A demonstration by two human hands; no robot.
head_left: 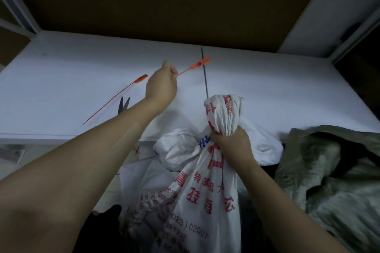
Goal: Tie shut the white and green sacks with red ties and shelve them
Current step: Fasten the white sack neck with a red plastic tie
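- Low in the middle of the view, the white sack (205, 191) stands against the front edge of the shelf (267, 80). It is printed with red characters and a few blue ones, and its top leans over the white board.
- Its mouth is gathered into a twisted neck (224, 113) that sticks up above the right hand (230, 144), whose fingers are curled tight round the bunched cloth.
- Up and to the left, the left hand (161, 86) is raised over the shelf, thumb and fingers pinching the strap of 1 red tie (195, 66). The flat tag end points up and to the right, apart from the sack.
- A second red tie (115, 96) lies flat on the shelf further left, tag end toward the back, thin tail toward the front edge.
- Scissors (123, 104) lie just beside that tail, their 2 blades slightly parted and pointing toward the back. The left forearm hides the handles.
- At the right, beside the white sack, the green sack (339, 191) slumps with its mouth open and dark inside.
- A dark seam (205, 76) runs front to back across the shelf, ending behind the neck.
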